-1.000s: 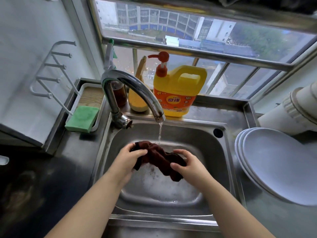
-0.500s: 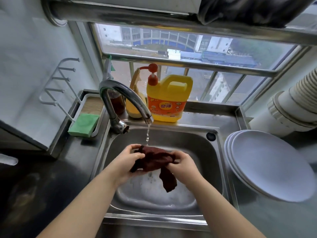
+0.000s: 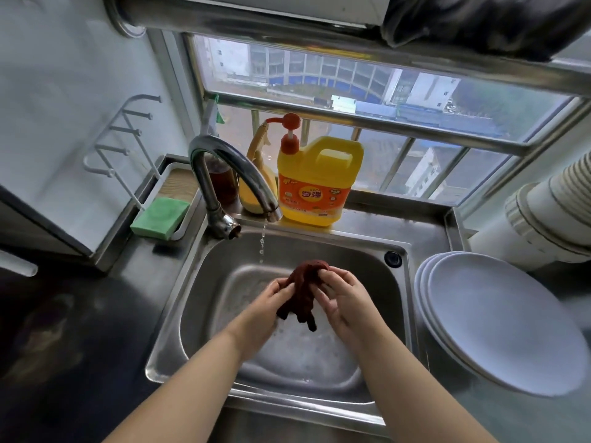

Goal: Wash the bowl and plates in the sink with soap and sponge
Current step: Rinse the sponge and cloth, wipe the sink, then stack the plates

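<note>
Dark red cloth [image 3: 302, 290] is held bunched between both hands over the middle of the sink [image 3: 377, 251]. Left hand [image 3: 265, 306] is closed on its left side, right hand [image 3: 343, 302] pinches the top with fingers half curled; the loose tail hangs free, clear of the basin floor.

Thin broken trickle is seen from the faucet [image 3: 230, 174], falling just beyond the cloth toward the sink's back edge.

White plates [image 3: 499, 318] are stacked on the counter against the sink's right edge, well apart from the hands. No bowl can be made out. Green sponge [image 3: 161, 217] is seated in the tray at the back-left corner; yellow soap jug [image 3: 315, 183] stands on the ledge behind the back edge.

Handling, judged: plates stiff, smooth, likely slippery once wet and soapy, possibly breakable. Best taken at the rim, thumb on top, fingers beneath. Sponge soft, light.

Unclear: plate count, stack cropped at right; basin drain hidden by arms; cloth wetness; items behind the faucet mostly blocked.
</note>
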